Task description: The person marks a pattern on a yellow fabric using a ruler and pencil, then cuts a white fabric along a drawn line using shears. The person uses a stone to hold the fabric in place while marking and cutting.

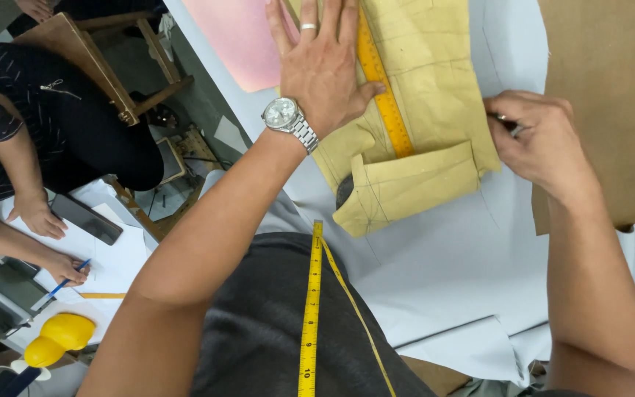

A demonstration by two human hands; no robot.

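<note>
My left hand [323,62], with a ring and a silver wristwatch, lies flat with fingers spread on a yellow-tan paper pattern piece [435,81], its thumb against an orange ruler [381,88] that runs across the pattern. My right hand [534,140] is closed at the pattern's right edge, pinching a small thin tool that is mostly hidden in the fingers. The pattern lies on white paper [450,265] spread over the table. A yellow measuring tape [310,309] hangs down my dark grey shirt.
Brown paper [611,95] lies at the right, a pink sheet [237,37] at the top. At the left another person in dark clothes writes with a blue pen [64,283], a dark phone [86,219] beside their hand. A yellow object [59,338] and wooden stool [112,66] stand nearby.
</note>
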